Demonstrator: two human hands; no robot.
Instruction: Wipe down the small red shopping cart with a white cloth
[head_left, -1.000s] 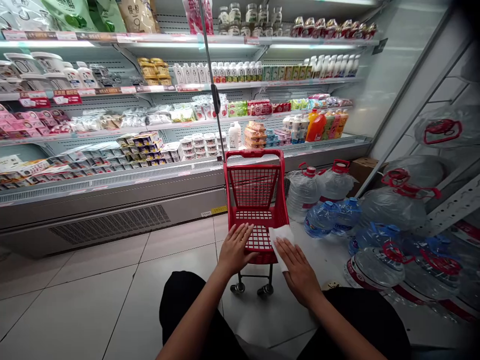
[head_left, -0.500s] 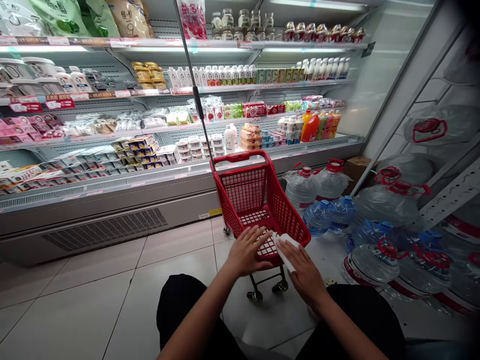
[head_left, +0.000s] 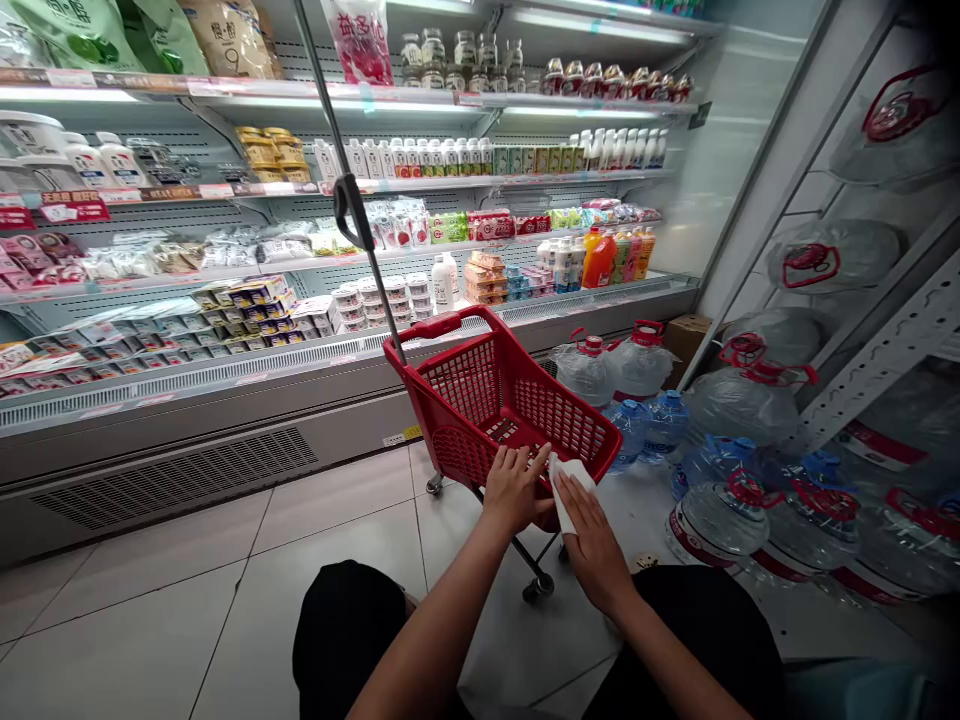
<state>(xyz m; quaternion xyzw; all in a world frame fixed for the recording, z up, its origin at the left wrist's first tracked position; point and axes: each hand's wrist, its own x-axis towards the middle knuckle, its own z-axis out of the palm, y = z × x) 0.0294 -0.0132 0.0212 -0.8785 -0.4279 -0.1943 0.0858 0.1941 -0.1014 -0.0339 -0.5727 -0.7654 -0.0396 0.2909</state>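
Note:
A small red plastic shopping cart (head_left: 517, 405) on wheels stands on the tiled floor in front of me, turned with one corner toward me. Its long metal handle pole (head_left: 352, 215) leans up to the left. My left hand (head_left: 514, 490) grips the near end of the basket, fingers curled over its rim. My right hand (head_left: 589, 535) presses a white cloth (head_left: 566, 480) flat against the near corner of the basket, fingers stretched over it. My knees in black trousers fill the bottom of the view.
A long chilled display case (head_left: 225, 400) with shelves of dairy, drinks and packets runs across the back. Several large water jugs (head_left: 720, 500) with red handles crowd the floor at the right. A metal rack (head_left: 885, 350) rises at the far right.
The cart has swung round to the left, so its corner now faces me and the pole leans left. My left hand went from lying flat to gripping the rim. The cloth stayed on the near corner.

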